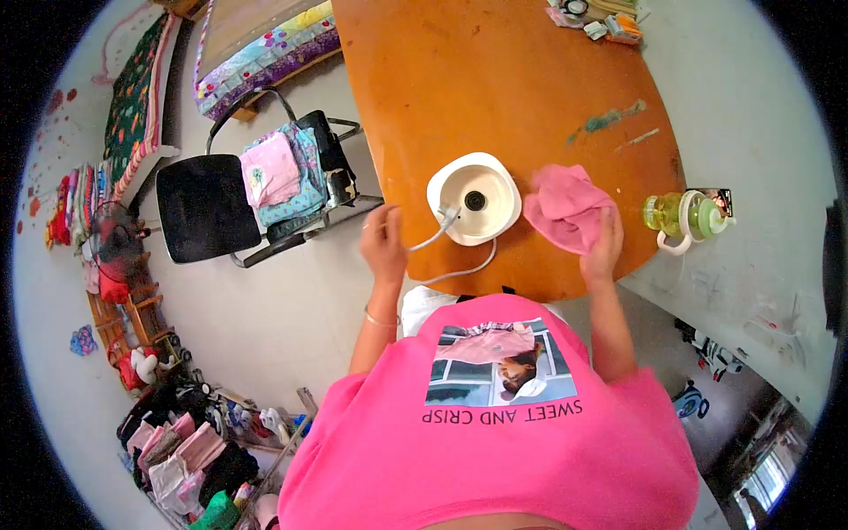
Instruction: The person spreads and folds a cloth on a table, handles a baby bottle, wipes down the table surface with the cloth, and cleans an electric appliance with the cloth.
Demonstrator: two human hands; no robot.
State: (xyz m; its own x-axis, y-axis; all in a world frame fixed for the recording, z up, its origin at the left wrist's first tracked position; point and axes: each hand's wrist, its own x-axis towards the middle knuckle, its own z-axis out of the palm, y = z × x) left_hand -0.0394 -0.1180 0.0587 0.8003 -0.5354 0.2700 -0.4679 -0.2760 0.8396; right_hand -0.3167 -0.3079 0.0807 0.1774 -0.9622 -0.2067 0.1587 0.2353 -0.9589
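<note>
My right hand (pixel 603 247) is closed on the edge of a crumpled pink cloth (pixel 567 205), holding it over the table. To the cloth's left, a white, rounded appliance base (pixel 505 187) stands on the wooden table (pixel 468 79). It has a hollow, cream-coloured inside with a round black fitting in the middle. A grey-white plug (pixel 449 214) rests at its near-left rim, and its cord (pixel 459 273) loops along the table's near edge. My left hand (pixel 383 240) hovers just left of the table edge, apart from the base. Its fingers are curled, with nothing visible in them.
A green-yellow jug (pixel 676 215) with a white handle stands at the table's right side. Small items (pixel 609 25) lie at the far right corner. Left of the table is a black chair (pixel 208 208) with folded cloths (pixel 283 177). Piled clothes (pixel 185 459) lie lower left.
</note>
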